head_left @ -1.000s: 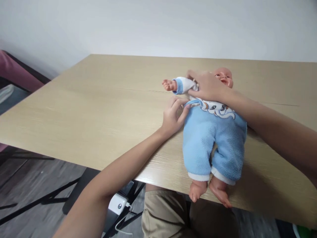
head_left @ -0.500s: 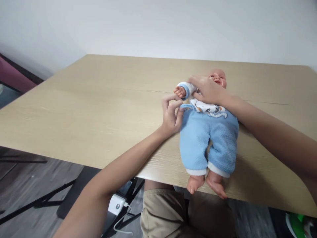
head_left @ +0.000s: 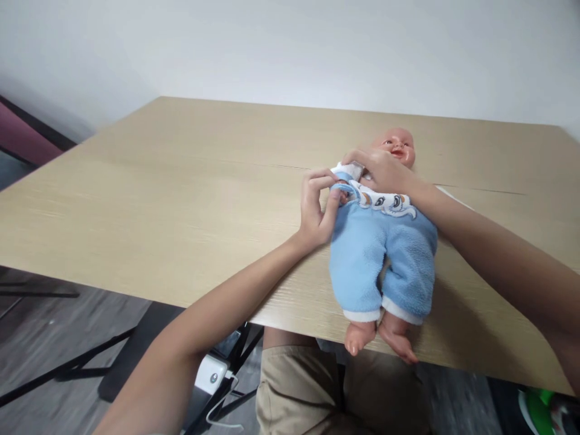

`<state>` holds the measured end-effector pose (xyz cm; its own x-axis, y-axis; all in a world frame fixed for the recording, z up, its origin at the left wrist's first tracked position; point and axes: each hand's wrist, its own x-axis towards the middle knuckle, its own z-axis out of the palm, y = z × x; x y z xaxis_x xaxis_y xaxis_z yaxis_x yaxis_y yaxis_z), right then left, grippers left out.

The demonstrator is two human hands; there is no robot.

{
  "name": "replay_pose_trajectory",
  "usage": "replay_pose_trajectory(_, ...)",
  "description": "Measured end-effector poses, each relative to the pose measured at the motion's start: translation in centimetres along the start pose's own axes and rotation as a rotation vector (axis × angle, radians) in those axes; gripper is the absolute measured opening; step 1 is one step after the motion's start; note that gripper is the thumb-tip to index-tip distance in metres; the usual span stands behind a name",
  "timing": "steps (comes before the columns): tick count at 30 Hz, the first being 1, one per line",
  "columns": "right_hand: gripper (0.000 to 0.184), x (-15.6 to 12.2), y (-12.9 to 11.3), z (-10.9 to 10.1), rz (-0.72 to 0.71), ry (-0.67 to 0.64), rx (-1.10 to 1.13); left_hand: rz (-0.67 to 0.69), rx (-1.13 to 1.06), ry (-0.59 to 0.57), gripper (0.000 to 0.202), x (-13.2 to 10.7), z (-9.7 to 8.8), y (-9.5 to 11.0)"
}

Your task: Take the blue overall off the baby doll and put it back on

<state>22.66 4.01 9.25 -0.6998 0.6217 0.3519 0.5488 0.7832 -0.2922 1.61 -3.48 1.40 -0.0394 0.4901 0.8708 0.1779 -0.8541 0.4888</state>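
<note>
A baby doll [head_left: 383, 254] in a light blue fleece suit lies on its back on the wooden table [head_left: 181, 193], head away from me, feet over the near edge. My left hand [head_left: 317, 208] pinches the blue edge of the suit at the doll's left side, next to its folded arm. My right hand [head_left: 383, 169] rests closed on the doll's chest and shoulder, gripping the white sleeve just below the head [head_left: 396, 146]. The doll's near arm is tucked under my fingers and mostly hidden.
The light wooden table stretches far to the left and back to a white wall. Below its near edge are my khaki-clad legs [head_left: 299, 386], a white power adapter with cable [head_left: 211, 377] and black table legs [head_left: 67, 368]. A dark red seat [head_left: 27, 136] stands at far left.
The doll's outstretched arm has been folded in toward its body. My left hand rose from the table to pinch the suit edge. My right hand slid slightly toward the sleeve.
</note>
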Motion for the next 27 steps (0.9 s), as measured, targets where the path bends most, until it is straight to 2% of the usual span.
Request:
replay_pose_trajectory(6, 0.032, 0.1, 2.5, 1.0, -0.009, 0.014, 0.083, -0.328, -0.113, 0.027, 0.035, 0.0, 0.5, -0.4)
replay_pose_trajectory(11, 0.029, 0.1, 2.9, 1.6, -0.039, 0.056, 0.195, -0.541, -0.151, -0.006, 0.051, 0.5, 0.4, -2.0)
replay_pose_trajectory(15, 0.032, 0.1, 2.2, 1.8, 0.075, 0.051, 0.431, -0.61, -0.27, -0.039, 0.056, 0.5, 0.2, -3.5)
replay_pose_trajectory(18, 0.048, -0.1, 1.7, 1.5, 0.164, 0.129, 0.557, -0.703, -0.314, -0.042, 0.059, 0.5, 0.0, -4.2)
replay_pose_trajectory(20, 0.048, -0.4, 1.3, 0.8, 0.244, 0.171, 0.585, -0.774, -0.337, -0.039, 0.06, 0.4, 0.0, -4.6)
replay_pose_trajectory(23, 0.04, -1.1, 0.1, -0.7, 0.415, 0.157, 0.561, -0.823, -0.342, -0.027, 0.062, 0.2, 0.2, -5.2)
replay_pose_trajectory(25, 0.051, -1.7, -0.9, -1.4, 0.475, 0.113, 0.487, -0.841, -0.341, -0.035, 0.063, 0.2, 0.3, -5.5)
replay_pose_trajectory(27, 0.057, -2.4, -2.0, -1.6, 0.459, 0.042, 0.386, -0.869, -0.367, -0.061, 0.063, 0.2, 0.4, -5.6)
